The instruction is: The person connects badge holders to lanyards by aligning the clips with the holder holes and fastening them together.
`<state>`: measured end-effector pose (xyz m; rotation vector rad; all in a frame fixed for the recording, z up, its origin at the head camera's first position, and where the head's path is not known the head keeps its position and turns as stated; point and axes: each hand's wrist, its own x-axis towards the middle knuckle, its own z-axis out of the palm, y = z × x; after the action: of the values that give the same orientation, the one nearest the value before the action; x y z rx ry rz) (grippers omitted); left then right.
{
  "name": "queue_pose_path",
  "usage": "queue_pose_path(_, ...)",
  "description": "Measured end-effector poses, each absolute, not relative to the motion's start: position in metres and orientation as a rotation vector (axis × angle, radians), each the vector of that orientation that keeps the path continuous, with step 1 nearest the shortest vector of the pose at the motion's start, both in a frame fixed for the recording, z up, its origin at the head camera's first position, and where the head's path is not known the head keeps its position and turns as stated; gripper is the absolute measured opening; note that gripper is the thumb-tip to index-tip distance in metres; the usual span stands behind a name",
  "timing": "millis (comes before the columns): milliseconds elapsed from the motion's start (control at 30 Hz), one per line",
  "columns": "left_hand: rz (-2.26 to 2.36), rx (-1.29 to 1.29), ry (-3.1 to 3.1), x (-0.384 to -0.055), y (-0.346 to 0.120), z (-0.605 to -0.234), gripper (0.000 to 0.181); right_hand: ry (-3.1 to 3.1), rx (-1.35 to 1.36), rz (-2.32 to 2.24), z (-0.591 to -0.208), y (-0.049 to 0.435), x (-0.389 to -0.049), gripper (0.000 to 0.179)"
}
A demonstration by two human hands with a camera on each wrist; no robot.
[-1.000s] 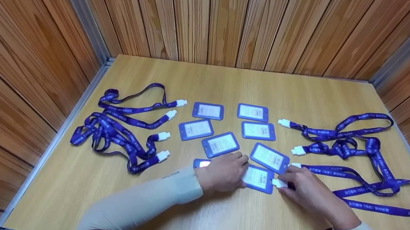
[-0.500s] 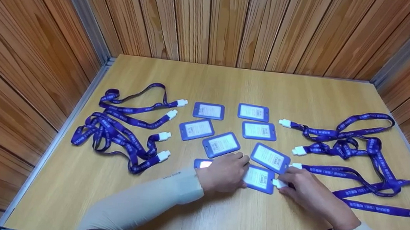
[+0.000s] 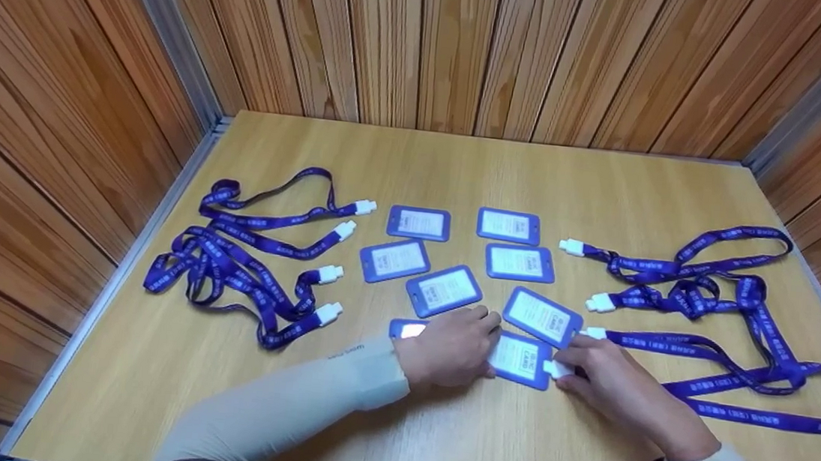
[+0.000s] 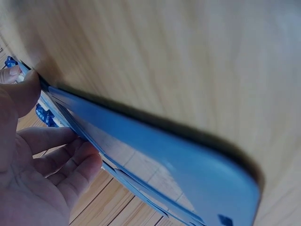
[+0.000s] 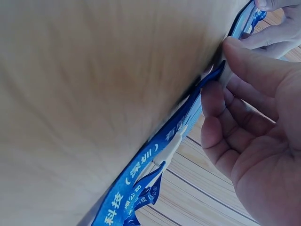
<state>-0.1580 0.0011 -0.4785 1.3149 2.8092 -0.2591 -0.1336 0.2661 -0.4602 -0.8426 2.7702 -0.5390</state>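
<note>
Wood-grain tabletop (image 3: 449, 453), left hand (image 3: 448, 346) arched over blue badge holder (image 3: 520, 360), gripping its edges, right hand (image 3: 610, 381) pinching white lanyard clip (image 3: 557, 369).

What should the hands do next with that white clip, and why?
Maybe the right hand should gently press the white clip onto the badge. It pinches the clip right at the badge's edge, and the left hand holds the badge's other end. I can't tell whether it's fastened.

Plank walls (image 3: 451, 46), metal posts (image 3: 170, 27) and a table (image 3: 647, 197) suggest a work booth.
</note>
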Motion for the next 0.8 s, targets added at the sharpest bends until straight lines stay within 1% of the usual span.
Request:
queue_pose_path(400,-0.283,1.338,2.81,-0.159,0.001,-0.4797,0.067,2.767,-0.781,-0.52,-0.4602,0.2652,-0.1333,0.027)
queue_pose_path(800,-0.134,1.231,2.765,-0.1603,-0.001,-0.4778,0.069,2.802,-0.799,-0.51,-0.4602,0.2665,-0.1333,0.025)
